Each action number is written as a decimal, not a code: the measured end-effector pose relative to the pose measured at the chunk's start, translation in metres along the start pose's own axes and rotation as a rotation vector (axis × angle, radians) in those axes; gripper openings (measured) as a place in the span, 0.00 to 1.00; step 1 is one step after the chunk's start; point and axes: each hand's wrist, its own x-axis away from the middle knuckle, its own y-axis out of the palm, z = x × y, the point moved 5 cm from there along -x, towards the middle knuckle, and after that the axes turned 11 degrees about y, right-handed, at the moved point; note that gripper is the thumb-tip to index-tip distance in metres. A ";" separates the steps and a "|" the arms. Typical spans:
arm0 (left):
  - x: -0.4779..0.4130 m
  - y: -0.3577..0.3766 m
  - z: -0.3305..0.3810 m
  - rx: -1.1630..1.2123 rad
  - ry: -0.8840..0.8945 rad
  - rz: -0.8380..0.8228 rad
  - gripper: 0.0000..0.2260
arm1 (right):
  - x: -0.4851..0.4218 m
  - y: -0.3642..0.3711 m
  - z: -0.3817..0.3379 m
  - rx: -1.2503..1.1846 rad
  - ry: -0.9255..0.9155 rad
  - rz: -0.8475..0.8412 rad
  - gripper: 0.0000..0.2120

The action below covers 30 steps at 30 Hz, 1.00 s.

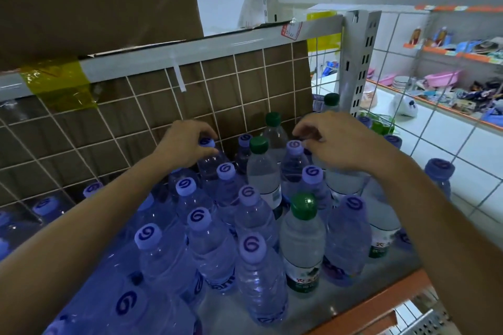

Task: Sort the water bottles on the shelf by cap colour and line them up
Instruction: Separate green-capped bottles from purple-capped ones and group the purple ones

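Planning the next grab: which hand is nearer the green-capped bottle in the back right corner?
Right. The right hand is just in front of the green-capped bottle; the left hand is far left, gripping a purple cap.

Dim, bluish cast below the fingers (204,130); brighter white light far right of them; glare on the near green cap (304,205); wide-angle bending at edges, slight softness

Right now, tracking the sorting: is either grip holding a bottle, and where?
The left grip holds a purple-capped bottle by its cap. The right grip is curled, but whether it holds anything cannot be told.
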 end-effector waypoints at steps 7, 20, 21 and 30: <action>-0.016 -0.003 0.035 0.020 0.092 0.080 0.10 | -0.044 -0.003 -0.013 0.091 0.020 -0.039 0.19; -0.034 0.039 0.074 0.225 -0.006 -0.360 0.14 | -0.121 0.058 -0.009 0.175 0.103 -0.164 0.15; -0.033 0.041 0.072 0.264 -0.012 -0.358 0.14 | -0.121 0.060 -0.005 0.135 0.144 -0.156 0.17; -0.024 0.019 0.070 0.362 -0.012 -0.096 0.19 | -0.100 0.029 0.019 -0.312 0.329 0.033 0.13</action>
